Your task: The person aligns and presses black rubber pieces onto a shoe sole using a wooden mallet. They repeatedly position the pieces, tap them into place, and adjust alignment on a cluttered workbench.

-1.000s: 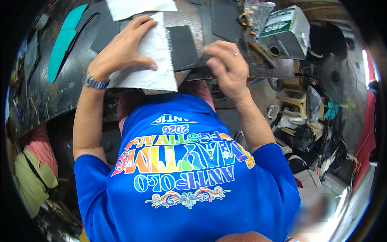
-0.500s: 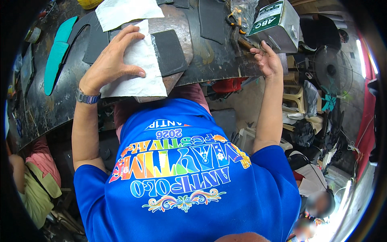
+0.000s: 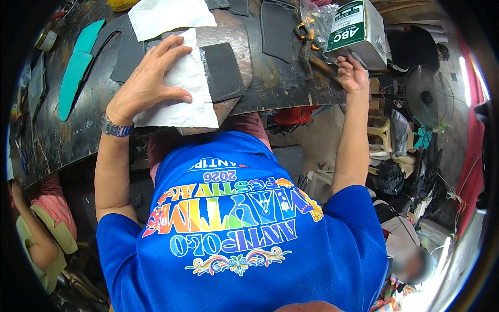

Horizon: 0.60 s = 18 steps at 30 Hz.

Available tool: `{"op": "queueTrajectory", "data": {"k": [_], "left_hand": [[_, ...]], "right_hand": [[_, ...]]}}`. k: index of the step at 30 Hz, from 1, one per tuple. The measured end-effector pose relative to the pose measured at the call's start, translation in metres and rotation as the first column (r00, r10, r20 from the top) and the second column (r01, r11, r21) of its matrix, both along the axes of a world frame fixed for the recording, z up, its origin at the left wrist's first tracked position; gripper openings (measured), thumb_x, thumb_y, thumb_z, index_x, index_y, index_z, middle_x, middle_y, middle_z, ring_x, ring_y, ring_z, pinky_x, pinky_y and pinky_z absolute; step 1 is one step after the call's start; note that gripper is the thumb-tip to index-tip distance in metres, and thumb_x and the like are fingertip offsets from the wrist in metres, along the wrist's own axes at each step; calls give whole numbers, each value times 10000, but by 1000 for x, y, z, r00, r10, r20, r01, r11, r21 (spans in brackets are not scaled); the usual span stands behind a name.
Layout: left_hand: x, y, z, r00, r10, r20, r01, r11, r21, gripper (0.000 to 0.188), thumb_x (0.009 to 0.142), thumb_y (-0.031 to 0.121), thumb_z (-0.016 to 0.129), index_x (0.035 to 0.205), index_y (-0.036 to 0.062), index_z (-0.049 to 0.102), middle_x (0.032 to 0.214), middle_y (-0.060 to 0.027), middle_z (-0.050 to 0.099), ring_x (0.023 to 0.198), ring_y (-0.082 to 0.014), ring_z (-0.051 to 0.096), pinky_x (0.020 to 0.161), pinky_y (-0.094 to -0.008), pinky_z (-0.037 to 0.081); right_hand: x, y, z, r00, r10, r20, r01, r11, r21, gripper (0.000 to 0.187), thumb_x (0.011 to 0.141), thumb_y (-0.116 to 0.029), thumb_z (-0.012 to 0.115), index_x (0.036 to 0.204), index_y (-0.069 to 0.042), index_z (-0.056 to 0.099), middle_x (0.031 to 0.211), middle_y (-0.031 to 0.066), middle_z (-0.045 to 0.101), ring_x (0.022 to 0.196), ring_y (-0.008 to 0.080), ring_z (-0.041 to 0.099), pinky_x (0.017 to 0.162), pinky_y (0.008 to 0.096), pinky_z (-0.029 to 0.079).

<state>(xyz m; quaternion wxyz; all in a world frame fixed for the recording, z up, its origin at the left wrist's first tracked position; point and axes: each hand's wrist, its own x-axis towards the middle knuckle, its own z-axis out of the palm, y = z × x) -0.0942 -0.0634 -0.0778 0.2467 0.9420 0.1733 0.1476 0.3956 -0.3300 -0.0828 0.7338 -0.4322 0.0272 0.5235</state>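
Note:
My left hand (image 3: 150,86) rests with fingers spread on a white sheet (image 3: 188,106), which covers part of a black flat piece (image 3: 223,70). Both lie on a brown-grey slab (image 3: 244,49) at the table's near edge. At the right, my right hand (image 3: 353,75) has its fingers curled against the near end of a rectangular metal can (image 3: 373,39) with a green and white label. The fingers close around the can's small handle, mostly hidden by them. Beside that hand lies a tool with a wooden handle (image 3: 323,66).
Another white sheet (image 3: 171,18) lies beyond my left hand. Left of it are black pieces (image 3: 127,57) and a long teal piece (image 3: 78,73). Orange-handled scissors (image 3: 301,32) and clear plastic (image 3: 319,23) sit near the can. A fan (image 3: 427,98) stands right; another person's arm (image 3: 39,236) shows lower left.
My right hand has moved in against the can and its fingers have curled tighter. The can has turned slightly. My left hand stays spread on the white sheet.

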Motion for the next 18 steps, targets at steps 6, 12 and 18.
{"op": "queueTrajectory", "data": {"k": [6,12,18], "left_hand": [[-3,-7,8,1000,18,10,-19,997,72,890,553,438,925,1318,111,608,1451,-112,515,1347,-346,480,1165,-493,341],[-2,-6,7,998,-45,53,36,988,152,779,667,462,871,1269,42,612,1369,-161,559,1304,-359,507,1120,-460,368],[-1,-7,0,999,-9,31,5,991,133,956,591,491,908,1388,105,548,1477,-151,481,1366,-379,454,1160,-468,345]], "right_hand": [[-58,-16,-2,985,-129,-111,155,951,267,281,1004,-162,585,1205,29,538,986,157,587,707,159,563,558,266,432],[-164,5,43,848,7,531,-121,976,182,439,1080,-350,463,1381,-43,554,1133,111,625,775,161,565,617,289,436],[-260,58,27,79,234,969,-452,875,-174,493,1059,-475,430,1224,-127,737,1408,138,542,1331,284,446,1117,451,343]]}}
